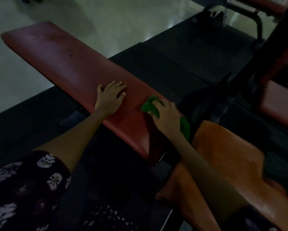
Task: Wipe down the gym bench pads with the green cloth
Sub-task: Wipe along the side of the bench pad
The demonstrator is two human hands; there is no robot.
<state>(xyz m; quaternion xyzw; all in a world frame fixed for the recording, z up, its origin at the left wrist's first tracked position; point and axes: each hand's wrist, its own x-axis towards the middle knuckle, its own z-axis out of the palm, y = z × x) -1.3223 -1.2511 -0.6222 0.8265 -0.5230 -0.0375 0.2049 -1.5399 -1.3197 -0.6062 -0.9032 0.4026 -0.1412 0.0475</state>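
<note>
A long red bench pad (60,60) runs from the upper left down to the centre. My left hand (109,97) rests flat on it with fingers spread, near its lower half. My right hand (166,117) grips a crumpled green cloth (149,105) and presses it on the pad's right edge; more of the cloth (184,127) shows behind the wrist. An orange seat pad (223,155) lies just right of the red pad's near end, partly hidden by my right forearm.
Black rubber flooring (173,64) lies beyond the bench, pale floor (90,15) further back. A black and red machine frame (273,47) with another red pad (279,104) stands at the right. Another bench's frame (256,19) sits top right.
</note>
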